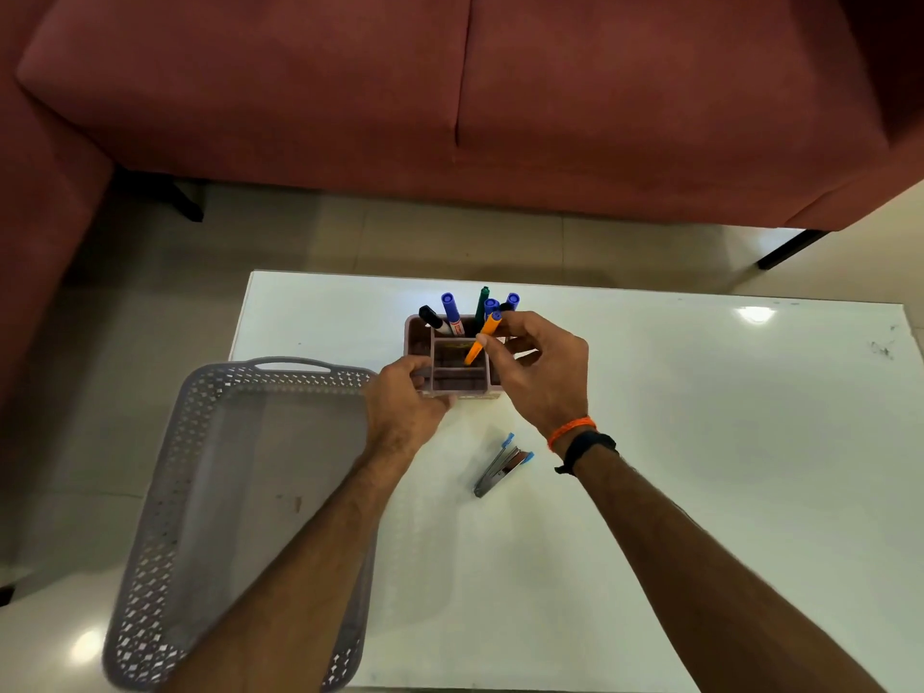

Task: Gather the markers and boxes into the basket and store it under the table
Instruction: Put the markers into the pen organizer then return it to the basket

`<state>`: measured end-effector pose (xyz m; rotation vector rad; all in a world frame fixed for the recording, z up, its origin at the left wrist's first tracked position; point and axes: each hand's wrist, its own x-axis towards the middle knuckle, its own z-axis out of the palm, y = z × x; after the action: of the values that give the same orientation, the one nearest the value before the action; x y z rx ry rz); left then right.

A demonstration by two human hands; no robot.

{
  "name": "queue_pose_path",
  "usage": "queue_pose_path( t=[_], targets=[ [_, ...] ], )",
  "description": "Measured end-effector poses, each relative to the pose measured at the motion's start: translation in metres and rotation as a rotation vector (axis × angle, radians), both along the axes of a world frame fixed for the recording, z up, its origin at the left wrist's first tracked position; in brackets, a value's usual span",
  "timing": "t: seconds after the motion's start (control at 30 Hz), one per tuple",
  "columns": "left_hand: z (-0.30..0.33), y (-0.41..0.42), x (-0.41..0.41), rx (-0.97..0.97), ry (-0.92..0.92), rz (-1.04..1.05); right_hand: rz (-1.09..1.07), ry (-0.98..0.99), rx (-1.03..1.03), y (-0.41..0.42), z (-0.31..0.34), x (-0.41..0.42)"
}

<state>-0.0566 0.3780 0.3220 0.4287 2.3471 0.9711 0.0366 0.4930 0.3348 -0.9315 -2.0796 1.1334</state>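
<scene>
Markers (452, 315) stand upright in the back compartment of a pinkish plastic organiser box (460, 380) near the far edge of a glossy white table (700, 417): blue-capped, black-capped and one green. The right hand (537, 365) pinches an orange pen (481, 338) between thumb and fingertips, its tip angled down into the box's middle compartment. The left hand (402, 400) is closed around the box's near left corner. A grey lattice-sided basket (200, 492) with a moulded handle sits empty at the table's left edge, overhanging it, just beside the left forearm. A metal stapler (500, 467) with blue plastic ends lies on the table in front of the box, between the two arms. Ceiling lights glare on the tabletop and on the pale tiled floor (150, 302). A dark red fabric sofa (450, 92) on black legs fills the room behind. One marker's barrel label is too small to read.
</scene>
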Motion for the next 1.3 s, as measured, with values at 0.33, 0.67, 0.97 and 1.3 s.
queue_pose_path(
  t=[0.33,0.67,0.97,1.3],
  targets=[
    [-0.006,0.002,-0.003,-0.004,0.004,-0.023,-0.076,-0.124,0.035,-0.001,-0.026,-0.007],
    [-0.006,0.003,-0.003,-0.012,-0.018,-0.027,-0.086,-0.408,-0.025,0.007,-0.036,0.000],
    [-0.001,-0.004,0.008,0.037,-0.018,-0.013,-0.185,-0.329,-0.181,-0.004,-0.024,0.041],
    [-0.014,-0.019,0.018,-0.040,0.050,-0.064,-0.084,-0.816,-0.362,-0.061,-0.061,0.079]
  ],
)
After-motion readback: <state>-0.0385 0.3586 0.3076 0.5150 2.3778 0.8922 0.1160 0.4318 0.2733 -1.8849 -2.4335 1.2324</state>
